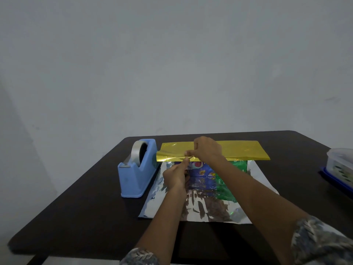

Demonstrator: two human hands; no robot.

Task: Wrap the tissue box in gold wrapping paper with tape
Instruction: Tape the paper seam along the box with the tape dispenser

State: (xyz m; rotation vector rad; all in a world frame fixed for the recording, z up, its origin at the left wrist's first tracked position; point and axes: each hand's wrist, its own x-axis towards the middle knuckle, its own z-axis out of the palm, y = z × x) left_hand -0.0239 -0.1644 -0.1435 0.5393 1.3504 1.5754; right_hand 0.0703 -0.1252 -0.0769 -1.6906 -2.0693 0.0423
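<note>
The tissue box (210,170) stands mid-worktop (91,188) on the wrapping paper (246,149), whose far flap is folded gold-side-up over the box top while the silver near half lies flat. This looks like fixing that first flap. The right hand (207,149) presses the gold edge down, its fingers pinched at the fold; the left hand (176,175) meets it there, fingers closed on something tiny, probably a piece of tape, though I cannot make it out. Next, I'd say, smooth it flat, then raise the near half. A tape dispenser (136,173) sits just left. A lidded container (339,168) is cut off at the right edge.
</note>
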